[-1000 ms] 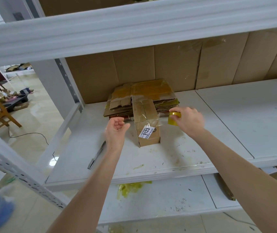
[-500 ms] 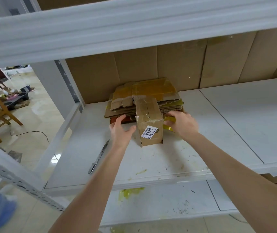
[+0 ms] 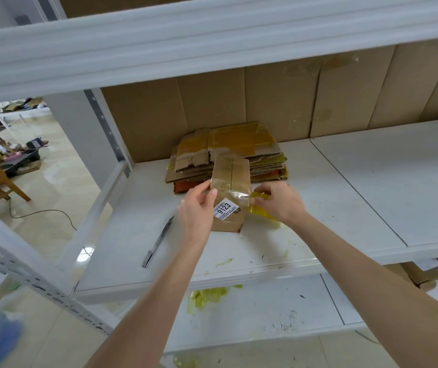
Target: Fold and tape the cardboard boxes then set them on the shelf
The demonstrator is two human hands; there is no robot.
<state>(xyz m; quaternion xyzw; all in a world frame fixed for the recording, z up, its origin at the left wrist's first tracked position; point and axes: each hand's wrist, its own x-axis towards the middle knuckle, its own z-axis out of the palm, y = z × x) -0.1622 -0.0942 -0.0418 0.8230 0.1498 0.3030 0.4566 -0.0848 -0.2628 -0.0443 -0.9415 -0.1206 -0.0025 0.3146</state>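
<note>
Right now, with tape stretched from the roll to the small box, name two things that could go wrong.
1. The loose tape strip could wrinkle or stick to itself before lying flat on the small box.
2. The left hand holds only one side, so the right hand pulling the tape roll might drag the box sideways.

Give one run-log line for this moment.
step: taping | left hand: grips small box | right hand: holds yellow tape roll | box stands on shelf
</note>
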